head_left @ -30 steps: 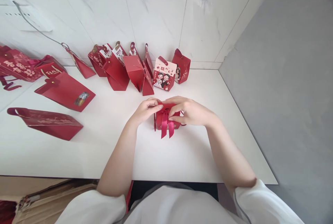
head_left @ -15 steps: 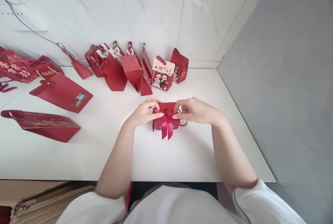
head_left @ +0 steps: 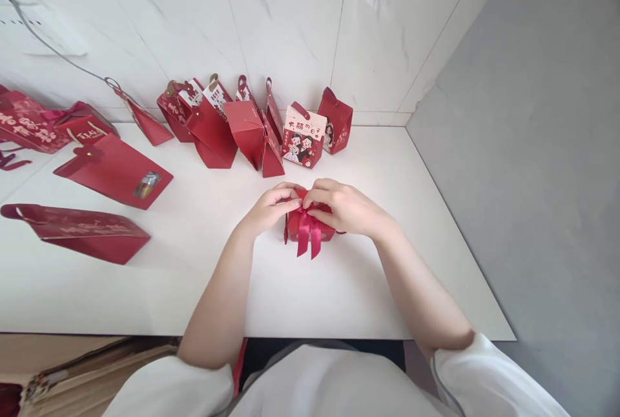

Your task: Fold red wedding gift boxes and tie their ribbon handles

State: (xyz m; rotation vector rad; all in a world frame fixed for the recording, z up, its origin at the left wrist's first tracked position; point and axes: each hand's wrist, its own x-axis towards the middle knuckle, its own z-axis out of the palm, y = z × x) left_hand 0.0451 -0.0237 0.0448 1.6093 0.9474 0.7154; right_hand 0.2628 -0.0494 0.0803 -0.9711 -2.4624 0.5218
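Observation:
A small red gift box sits on the white table in front of me, with a crimson ribbon tied in a bow on its near side. Two ribbon tails hang down its front. My left hand is at the box's left top edge, thumb and fingers closed on the ribbon by the knot. From the right, my right hand pinches the ribbon close to the knot and covers much of the box's right side. A dark red cord shows at the box's left edge.
Along the tiled wall stand several red gift boxes, among them one with a cartoon couple. To the left lie a red box with a small window and another red box. A grey wall borders the table's right edge.
My right hand has moved left, from the bow's right side to its knot, and covers more of the box. The left hand has shifted only slightly. The ribbon tails have swung a little left.

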